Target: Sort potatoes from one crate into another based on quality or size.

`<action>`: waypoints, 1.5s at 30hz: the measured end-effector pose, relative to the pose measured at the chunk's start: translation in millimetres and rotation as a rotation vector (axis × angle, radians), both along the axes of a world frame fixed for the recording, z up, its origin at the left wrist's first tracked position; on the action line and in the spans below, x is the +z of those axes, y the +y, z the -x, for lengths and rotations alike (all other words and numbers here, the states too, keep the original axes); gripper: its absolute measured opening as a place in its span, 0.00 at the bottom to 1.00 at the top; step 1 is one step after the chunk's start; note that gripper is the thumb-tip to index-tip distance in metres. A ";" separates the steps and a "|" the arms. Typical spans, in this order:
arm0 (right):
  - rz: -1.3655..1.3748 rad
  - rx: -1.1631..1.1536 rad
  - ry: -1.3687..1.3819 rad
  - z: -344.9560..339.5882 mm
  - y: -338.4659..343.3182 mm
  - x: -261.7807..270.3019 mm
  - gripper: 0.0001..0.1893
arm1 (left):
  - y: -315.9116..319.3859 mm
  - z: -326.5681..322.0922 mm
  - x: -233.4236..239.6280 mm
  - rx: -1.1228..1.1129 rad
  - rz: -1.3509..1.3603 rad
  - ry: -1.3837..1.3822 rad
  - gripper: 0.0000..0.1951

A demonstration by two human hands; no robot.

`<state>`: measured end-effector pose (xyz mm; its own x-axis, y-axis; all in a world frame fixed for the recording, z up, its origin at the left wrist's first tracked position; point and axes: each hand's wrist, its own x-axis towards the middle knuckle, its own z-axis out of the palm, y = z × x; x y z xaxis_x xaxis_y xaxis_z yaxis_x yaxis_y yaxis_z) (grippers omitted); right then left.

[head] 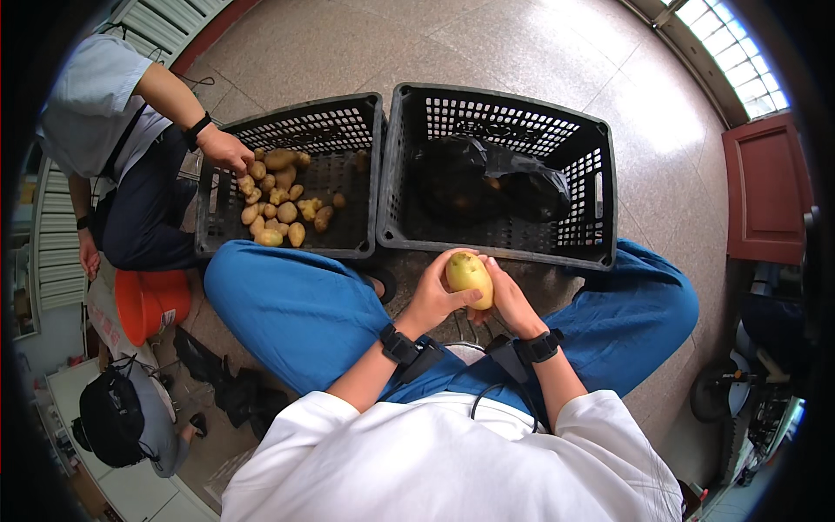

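Observation:
A large pale-yellow potato [471,280] with a brownish upper end is held up between both my hands, above my lap. My left hand [436,295] wraps its left side, with the thumb across its lower front. Against its right side rests my right hand [512,301], fingers curving behind it. Just beyond my knees stand two black plastic crates. The left crate [346,228] contains several potatoes [277,189] and knobbly ginger-like pieces [309,208]. A black plastic bag [456,176] lies in the right crate [603,245]; its contents are mostly hidden.
At the left, another person's hand [226,150] reaches over the left crate's edge onto the potatoes. An orange bucket [147,303] stands by that person. Black plastic bags [241,388] lie on the floor at lower left. A red-brown wooden panel [766,189] is at the right.

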<state>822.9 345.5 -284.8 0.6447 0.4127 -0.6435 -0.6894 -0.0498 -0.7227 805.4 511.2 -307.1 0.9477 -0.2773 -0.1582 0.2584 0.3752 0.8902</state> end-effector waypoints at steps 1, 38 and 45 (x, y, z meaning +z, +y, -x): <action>0.017 -0.009 -0.024 0.2 1.4 1.5 0.27 | 1.8 0.4 -1.2 0.002 -0.057 -0.003 0.34; 0.146 0.130 -0.550 -17.5 5.2 27.4 0.39 | 17.2 2.7 4.3 -0.022 -0.165 0.218 0.26; 0.356 -0.162 -0.127 -162.3 -74.9 -31.9 0.17 | 10.3 -4.2 5.1 -0.061 -0.194 0.118 0.16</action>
<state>985.2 270.6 -316.6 0.7666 0.0650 -0.6389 -0.6152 -0.2108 -0.7596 809.7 521.5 -302.0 0.9017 -0.2871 -0.3232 0.3823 0.1803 0.9063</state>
